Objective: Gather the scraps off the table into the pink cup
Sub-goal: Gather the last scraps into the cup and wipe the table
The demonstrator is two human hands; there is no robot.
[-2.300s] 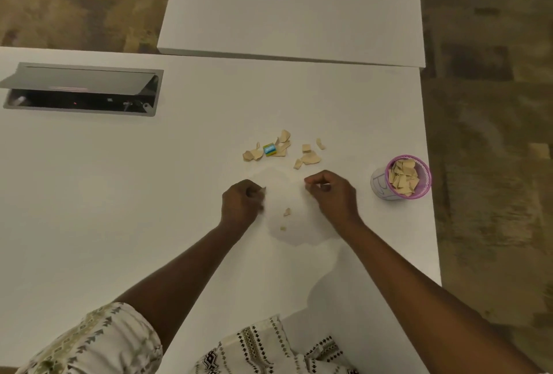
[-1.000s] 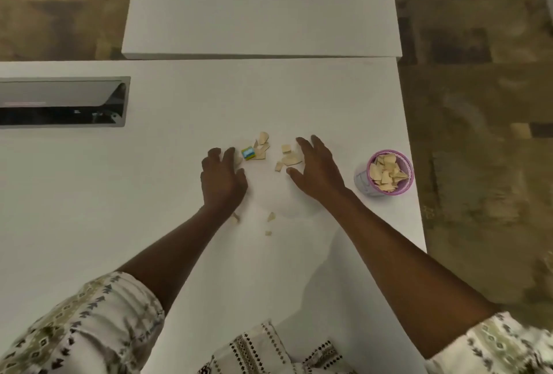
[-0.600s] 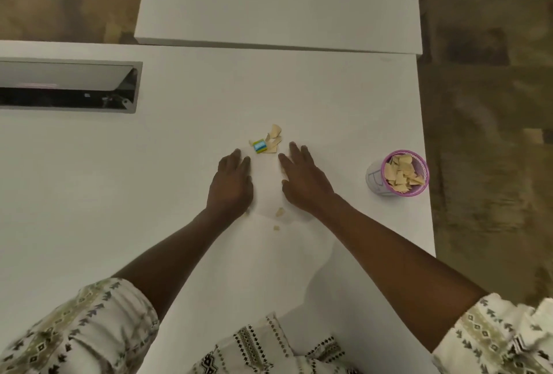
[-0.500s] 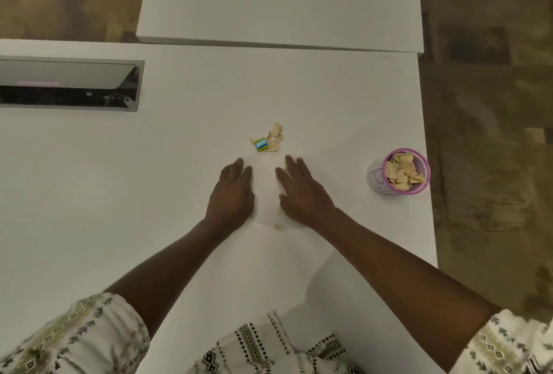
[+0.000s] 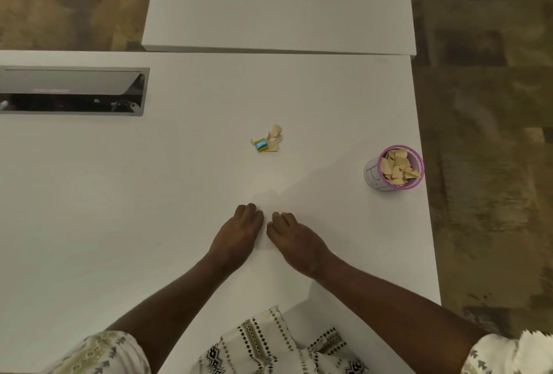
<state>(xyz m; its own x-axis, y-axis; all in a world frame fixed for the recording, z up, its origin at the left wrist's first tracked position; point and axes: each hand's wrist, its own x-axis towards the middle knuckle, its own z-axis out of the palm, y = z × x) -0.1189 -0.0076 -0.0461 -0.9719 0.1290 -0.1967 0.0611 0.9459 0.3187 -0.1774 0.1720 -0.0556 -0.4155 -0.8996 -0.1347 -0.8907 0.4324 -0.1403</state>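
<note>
A small cluster of tan scraps (image 5: pixel 274 138) lies on the white bench (image 5: pixel 149 194), near its middle. The pieces are flat, angular and irregular, overlapping one another, one at the far end tilted up. A little blue, yellow and green piece (image 5: pixel 261 144) touches the cluster's left side. The pink cup (image 5: pixel 394 168) stands upright well to the right, close to the bench's right edge. Its rim and mesh-like wall are pink, with a pale panel on its left face. It is filled nearly to the rim with more tan scraps (image 5: pixel 397 167).
</note>
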